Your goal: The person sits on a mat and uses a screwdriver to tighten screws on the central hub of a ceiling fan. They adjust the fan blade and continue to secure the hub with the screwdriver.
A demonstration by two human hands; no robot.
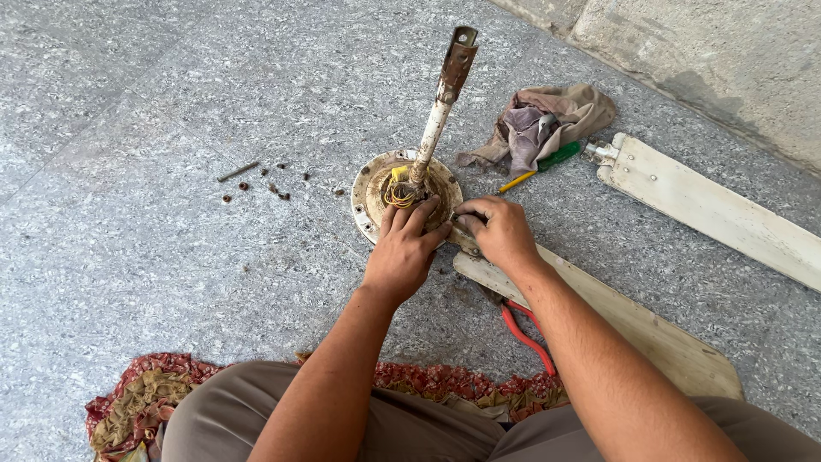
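1. Seated on a patterned floor cushion (145,402), working over a worn ceiling-fan motor housing (368,192) on the speckled stone floor (128,128).
2. Left hand (400,252) spread flat on the housing's near rim, fingers open, pressing down rather than gripping.
3. Right hand (500,231) curled shut at the housing's right edge, right where the attached fan blade (633,329) meets it (whatever is pinched there stays hidden under the fingers).
4. Blade's long axis running from the housing toward lower right, under the right forearm; rusted downrod (440,107) rising from the housing's centre, tilted away.
5. Red-handled pliers (523,334) beside the blade; second blade (718,210), rag (539,124), green-handled screwdriver (547,162) and loose screws (265,181) well apart.
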